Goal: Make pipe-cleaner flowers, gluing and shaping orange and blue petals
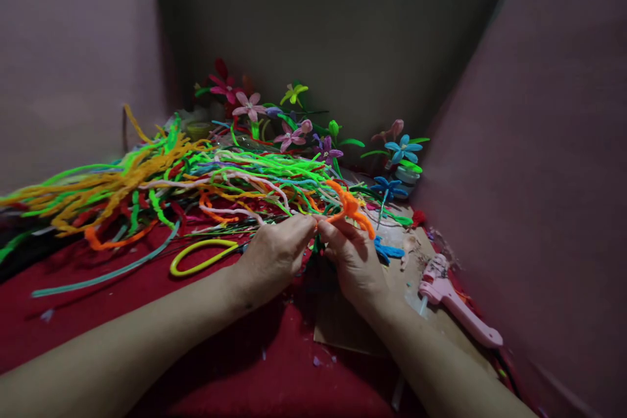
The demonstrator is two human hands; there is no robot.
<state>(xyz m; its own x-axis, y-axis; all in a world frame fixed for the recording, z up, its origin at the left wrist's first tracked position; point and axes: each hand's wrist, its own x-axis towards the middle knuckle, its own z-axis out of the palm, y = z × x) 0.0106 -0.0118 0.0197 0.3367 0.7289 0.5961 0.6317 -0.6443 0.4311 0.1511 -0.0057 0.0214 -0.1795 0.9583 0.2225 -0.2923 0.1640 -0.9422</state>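
Note:
An orange pipe-cleaner flower (349, 204) with looped petals is held up in front of me at the middle of the head view. My right hand (353, 261) pinches it from below, fingers closed. Right beside it, my left hand (281, 245) is also closed, its fingertips meeting the right thumb at the flower's base. What exactly lies between the left fingertips is hidden. Behind both hands spreads a large heap of pipe cleaners (245, 173) in green, yellow, orange, pink and other colours. A blue pipe-cleaner piece (389, 251) lies just right of the right hand.
A pink glue gun (460, 307) rests on a cardboard sheet (343, 326) at the right. Yellow-handled scissors (203, 257) lie left of the hands on the red cloth (220, 366). Several finished flowers (289, 136) stand at the back, near the dark wall. Pink panels rise on both sides.

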